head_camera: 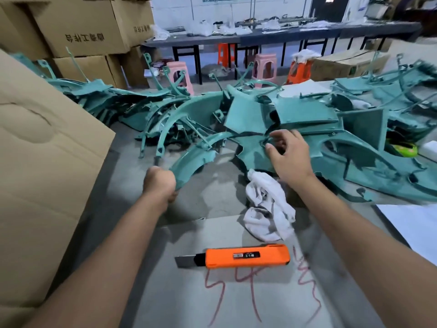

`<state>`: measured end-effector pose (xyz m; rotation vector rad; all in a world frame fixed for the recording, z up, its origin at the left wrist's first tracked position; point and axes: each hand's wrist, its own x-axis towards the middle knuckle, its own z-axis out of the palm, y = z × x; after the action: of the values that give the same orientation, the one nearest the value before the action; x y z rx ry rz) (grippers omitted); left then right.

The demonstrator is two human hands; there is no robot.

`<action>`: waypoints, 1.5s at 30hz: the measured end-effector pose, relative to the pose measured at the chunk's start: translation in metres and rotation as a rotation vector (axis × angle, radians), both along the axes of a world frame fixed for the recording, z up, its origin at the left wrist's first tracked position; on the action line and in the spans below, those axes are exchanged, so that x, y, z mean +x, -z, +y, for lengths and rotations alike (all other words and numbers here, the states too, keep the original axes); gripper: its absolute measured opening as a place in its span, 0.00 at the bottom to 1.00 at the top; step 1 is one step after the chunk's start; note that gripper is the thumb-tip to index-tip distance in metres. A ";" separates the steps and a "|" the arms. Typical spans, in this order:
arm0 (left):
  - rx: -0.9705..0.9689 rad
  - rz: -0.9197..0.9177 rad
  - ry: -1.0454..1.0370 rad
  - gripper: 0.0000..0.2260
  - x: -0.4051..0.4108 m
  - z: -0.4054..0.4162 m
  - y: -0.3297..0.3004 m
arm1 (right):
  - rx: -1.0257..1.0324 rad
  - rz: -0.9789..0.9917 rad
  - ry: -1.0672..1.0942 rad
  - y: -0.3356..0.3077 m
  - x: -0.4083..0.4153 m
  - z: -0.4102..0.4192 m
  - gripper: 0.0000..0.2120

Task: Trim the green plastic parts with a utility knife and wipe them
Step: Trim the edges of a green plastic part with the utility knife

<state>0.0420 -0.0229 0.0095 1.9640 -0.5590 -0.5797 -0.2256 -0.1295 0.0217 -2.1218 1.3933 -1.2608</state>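
One utility knife (pixel 233 256), one rag (pixel 267 207). Left hand (pixel 160 182) gripping green part (pixel 196 155); right hand (pixel 287 153) loose-fingered on green pile (pixel 307 114).

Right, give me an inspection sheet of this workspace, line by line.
Surface: grey table, red marker scrawl near the front edge.
Job's things: heap of green plastic parts; orange utility knife, blade out, lying untouched; crumpled white rag beside it.
Clutter: flat brown cardboard sheet at left, white paper at right.
Hands: left hand grips a curved green part; right hand reaches onto the heap, fingers loose.
Cables: nothing seen.
Surroundings: stacked cardboard boxes, pink and orange stools, long dark bench.
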 end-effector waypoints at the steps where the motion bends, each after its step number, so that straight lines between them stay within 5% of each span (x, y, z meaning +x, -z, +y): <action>1: -0.061 0.074 0.002 0.09 0.006 0.003 -0.002 | 0.002 0.013 -0.006 -0.001 0.001 0.000 0.13; 12: -0.244 0.299 -0.218 0.11 0.069 0.048 -0.012 | 0.220 0.006 -0.030 -0.012 0.019 0.013 0.10; 15: -0.243 0.459 -0.095 0.13 0.048 0.052 -0.009 | 0.295 0.013 -0.126 -0.020 0.046 0.027 0.16; 18: -0.265 0.605 0.028 0.13 0.026 0.052 -0.009 | 0.513 -0.202 -0.250 -0.029 0.068 0.045 0.30; 21: -0.318 0.607 0.051 0.11 0.009 0.046 -0.010 | 0.625 -0.322 -0.294 -0.034 0.075 0.054 0.22; 24: -0.397 0.620 0.077 0.10 -0.001 0.041 -0.008 | 0.513 -0.089 -0.249 -0.037 0.071 0.062 0.12; 29: -0.379 0.836 0.295 0.15 0.000 0.047 0.000 | 0.145 0.497 -0.443 -0.053 0.059 0.097 0.12; 31: -0.351 0.850 0.382 0.15 -0.002 0.048 0.002 | 0.201 0.656 -0.625 -0.058 0.057 0.120 0.12; 34: -0.406 0.725 0.357 0.12 -0.010 0.047 0.005 | 0.394 0.991 -0.729 -0.052 0.060 0.148 0.25; 41: -0.447 0.505 0.184 0.15 -0.012 0.053 0.016 | 0.238 1.018 -0.328 -0.041 0.041 0.130 0.16; 45: -0.492 0.492 0.124 0.12 -0.011 0.055 0.020 | 0.159 0.754 0.159 -0.020 0.023 0.113 0.13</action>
<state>0.0314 0.0320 -0.0102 1.2713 -0.4572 -0.8766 -0.2024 -0.0166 0.0416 -2.5207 1.8904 -0.3433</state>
